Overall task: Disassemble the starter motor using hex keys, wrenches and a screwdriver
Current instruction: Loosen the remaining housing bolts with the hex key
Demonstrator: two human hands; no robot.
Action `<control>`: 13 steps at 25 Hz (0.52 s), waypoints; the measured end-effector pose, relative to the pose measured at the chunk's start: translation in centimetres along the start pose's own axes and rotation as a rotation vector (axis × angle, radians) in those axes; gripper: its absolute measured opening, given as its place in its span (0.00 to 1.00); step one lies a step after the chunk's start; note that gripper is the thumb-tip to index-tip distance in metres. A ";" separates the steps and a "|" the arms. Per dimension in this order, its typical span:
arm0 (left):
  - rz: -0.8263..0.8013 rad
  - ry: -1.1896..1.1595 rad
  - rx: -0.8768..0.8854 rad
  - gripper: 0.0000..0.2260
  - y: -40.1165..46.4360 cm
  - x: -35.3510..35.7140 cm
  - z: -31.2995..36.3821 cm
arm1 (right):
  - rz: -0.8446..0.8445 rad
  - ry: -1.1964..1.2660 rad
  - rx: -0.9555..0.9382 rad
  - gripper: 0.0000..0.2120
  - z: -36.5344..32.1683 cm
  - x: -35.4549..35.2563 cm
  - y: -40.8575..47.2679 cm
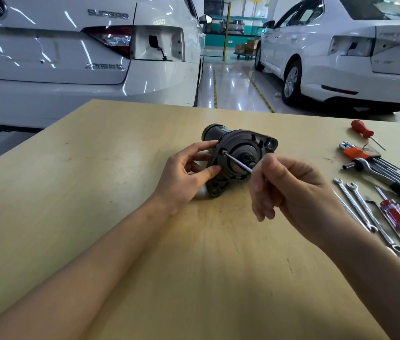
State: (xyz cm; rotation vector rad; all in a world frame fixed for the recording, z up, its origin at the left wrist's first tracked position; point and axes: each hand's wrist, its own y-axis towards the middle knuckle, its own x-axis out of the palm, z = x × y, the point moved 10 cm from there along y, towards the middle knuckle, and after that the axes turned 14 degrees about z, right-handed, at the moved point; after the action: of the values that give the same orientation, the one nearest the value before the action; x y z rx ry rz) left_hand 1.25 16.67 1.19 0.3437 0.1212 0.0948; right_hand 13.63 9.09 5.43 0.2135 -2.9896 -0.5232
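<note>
Right hand pinches hex key; left hand grips starter motor; car reads "SUPERB".

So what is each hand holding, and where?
The right hand pinches a thin metal hex key at its near end; its tip sits in the starter motor. The left hand grips the motor's flange edge.
</note>
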 end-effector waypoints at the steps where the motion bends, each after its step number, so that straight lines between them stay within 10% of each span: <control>1: 0.006 0.014 0.015 0.20 0.0 0.0 0.2 | -0.010 -0.041 0.000 0.16 -0.1 0.1 -0.1; 8: 0.027 0.041 0.046 0.19 0.1 -0.3 0.6 | 0.137 -0.103 -0.076 0.04 -1.3 -1.5 -0.3; 13: 0.040 0.061 0.066 0.17 0.0 -0.4 0.5 | 0.018 -0.418 -0.370 0.15 -2.6 1.1 -1.7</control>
State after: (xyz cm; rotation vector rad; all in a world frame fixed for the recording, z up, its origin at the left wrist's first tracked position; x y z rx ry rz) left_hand 0.88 16.48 1.73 0.4090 0.1776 0.1412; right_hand 13.03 6.44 7.36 0.0491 -3.1911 -1.2384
